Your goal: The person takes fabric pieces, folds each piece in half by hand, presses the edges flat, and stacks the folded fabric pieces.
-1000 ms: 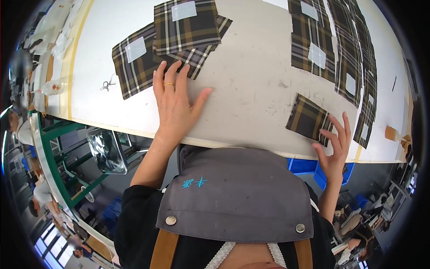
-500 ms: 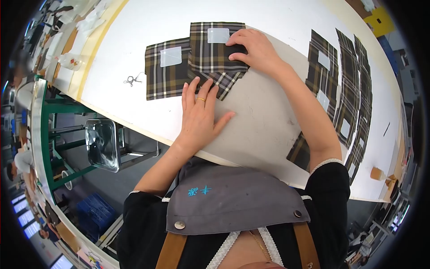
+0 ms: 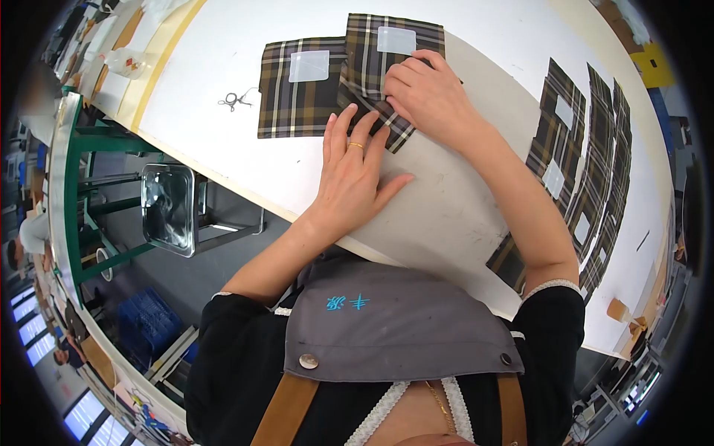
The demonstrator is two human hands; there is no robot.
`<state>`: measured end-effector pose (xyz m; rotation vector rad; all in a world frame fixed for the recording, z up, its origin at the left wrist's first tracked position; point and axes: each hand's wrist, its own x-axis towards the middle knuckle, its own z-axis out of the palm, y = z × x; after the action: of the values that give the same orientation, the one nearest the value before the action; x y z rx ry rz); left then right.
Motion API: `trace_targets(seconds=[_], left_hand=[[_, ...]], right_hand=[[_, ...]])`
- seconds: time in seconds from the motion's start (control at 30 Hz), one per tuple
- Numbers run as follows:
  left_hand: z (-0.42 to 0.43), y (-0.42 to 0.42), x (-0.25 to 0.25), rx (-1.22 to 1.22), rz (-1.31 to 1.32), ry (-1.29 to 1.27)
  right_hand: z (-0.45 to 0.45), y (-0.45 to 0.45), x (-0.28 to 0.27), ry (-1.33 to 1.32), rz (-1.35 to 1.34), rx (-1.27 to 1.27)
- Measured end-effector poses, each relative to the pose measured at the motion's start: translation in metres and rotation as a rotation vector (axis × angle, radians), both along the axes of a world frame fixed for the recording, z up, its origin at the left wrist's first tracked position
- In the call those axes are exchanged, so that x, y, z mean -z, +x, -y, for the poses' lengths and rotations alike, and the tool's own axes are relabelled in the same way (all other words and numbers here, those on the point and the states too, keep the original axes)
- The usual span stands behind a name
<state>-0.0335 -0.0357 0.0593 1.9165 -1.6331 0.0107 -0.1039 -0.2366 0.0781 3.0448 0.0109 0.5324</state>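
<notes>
Two bare hands work on overlapping plaid cloth in the head view. The left hand (image 3: 353,175) is spread and grasps nothing, its fingertips at the lower edge of a slanted brown, black and white plaid fabric piece (image 3: 401,136). The right hand (image 3: 430,98) curls over the lower right part of a square dark plaid fabric panel (image 3: 364,65), which bears a translucent white square patch (image 3: 396,40). Whether thumb and fingers pinch the cloth or only press it, I cannot tell; the knuckles hide the contact. That panel lies partly over the slanted piece and adjoins a second dark plaid panel (image 3: 279,104) at left. Small metal scissors (image 3: 235,101) lie further left on the white tabletop (image 3: 216,152), while long plaid fabric strips (image 3: 550,141) lie beyond the right arm.

To do this well, I judge, the left fingertips should press lightly and evenly so the lower layer does not creep, while the right hand guides the edge without stretching the weave, smoothing any ripple and keeping the checks straight.
</notes>
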Motion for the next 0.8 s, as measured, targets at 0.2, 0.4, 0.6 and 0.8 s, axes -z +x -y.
trace_targets(seconds=[0.2, 0.4, 0.6, 0.8], left_hand=[[0.0, 0.001, 0.0, 0.016, 0.05, 0.003], [-0.003, 0.003, -0.002, 0.009, 0.001, -0.017], [-0.003, 0.0, -0.001, -0.015, 0.031, 0.0], [-0.002, 0.001, -0.003, -0.038, 0.01, -0.036]], right_hand=[[0.022, 0.002, -0.009, 0.172, 0.078, 0.129], [0.039, -0.065, -0.088, 0.487, 0.235, 0.273], [-0.018, -0.152, -0.11, 0.402, 0.152, 0.435], [-0.067, -0.19, -0.092, 0.787, 0.167, 0.533]])
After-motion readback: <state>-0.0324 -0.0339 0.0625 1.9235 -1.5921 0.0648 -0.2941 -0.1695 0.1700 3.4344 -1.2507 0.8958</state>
